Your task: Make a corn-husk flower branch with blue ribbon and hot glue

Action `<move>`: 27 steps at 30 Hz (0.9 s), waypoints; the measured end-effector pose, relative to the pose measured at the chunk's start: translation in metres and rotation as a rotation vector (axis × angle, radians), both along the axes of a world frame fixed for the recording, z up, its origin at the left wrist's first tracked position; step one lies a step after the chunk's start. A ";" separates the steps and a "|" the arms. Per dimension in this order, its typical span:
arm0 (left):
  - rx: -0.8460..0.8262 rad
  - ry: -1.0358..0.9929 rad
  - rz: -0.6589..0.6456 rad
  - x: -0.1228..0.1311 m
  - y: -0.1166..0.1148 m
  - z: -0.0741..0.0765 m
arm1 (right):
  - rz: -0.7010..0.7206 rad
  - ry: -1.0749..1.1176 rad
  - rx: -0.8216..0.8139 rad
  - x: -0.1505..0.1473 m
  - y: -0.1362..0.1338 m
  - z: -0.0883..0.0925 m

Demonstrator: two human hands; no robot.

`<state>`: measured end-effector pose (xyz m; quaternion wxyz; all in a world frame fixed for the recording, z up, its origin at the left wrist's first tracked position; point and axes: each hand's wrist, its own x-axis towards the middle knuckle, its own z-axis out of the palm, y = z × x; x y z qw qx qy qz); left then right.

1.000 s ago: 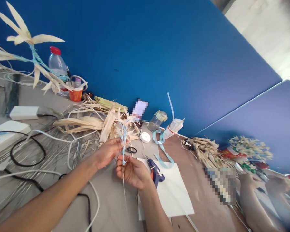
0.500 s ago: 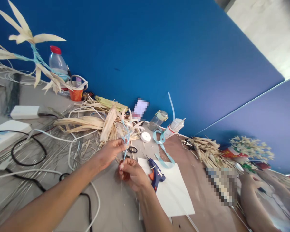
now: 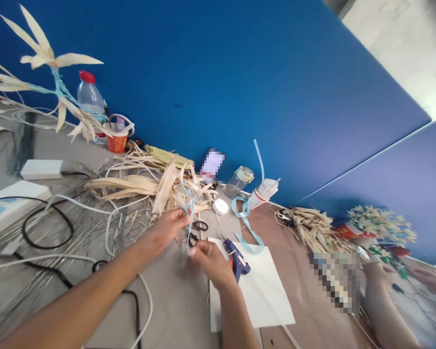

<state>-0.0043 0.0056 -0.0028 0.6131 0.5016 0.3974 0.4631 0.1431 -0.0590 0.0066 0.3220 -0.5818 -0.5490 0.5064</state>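
My left hand [image 3: 171, 227] pinches the light-blue wrapped stem [image 3: 190, 213] of a small corn-husk flower, whose pale petals [image 3: 193, 186] spread above the fingers. Lower down, my right hand [image 3: 211, 261] is closed at the stem's bottom end, thumb and finger pressed together. Whether it grips the wire or a loose end of blue tape is too blurred to tell. Black-handled scissors [image 3: 200, 225] lie just behind the stem. To the right of my right hand, a blue glue gun [image 3: 238, 259] rests on a white sheet [image 3: 265, 295].
Dried corn husks [image 3: 131, 185] and thin wires [image 3: 76, 232] cover the left. A bottle [image 3: 89, 97], orange cup [image 3: 116, 141], jar [image 3: 240, 180] and white tape roll [image 3: 220, 207] stand near the blue partition [image 3: 218, 87]. Cables [image 3: 145, 291] cross the table; another person's arm [image 3: 383, 300] is at right.
My right hand has turned and moved slightly right and up at the stem's lower end, its fingers now more extended. My left hand keeps its pinch. The view has shifted slightly.
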 end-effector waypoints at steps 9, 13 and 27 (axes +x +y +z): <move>-0.113 -0.194 -0.109 -0.001 0.002 -0.005 | -0.104 0.838 -0.271 0.010 0.012 -0.004; -0.145 -0.263 -0.129 -0.002 0.000 0.001 | 0.041 0.929 -0.384 -0.002 0.008 -0.006; -0.075 -0.194 -0.097 0.001 -0.005 0.001 | 0.139 0.938 -0.321 -0.013 0.004 -0.012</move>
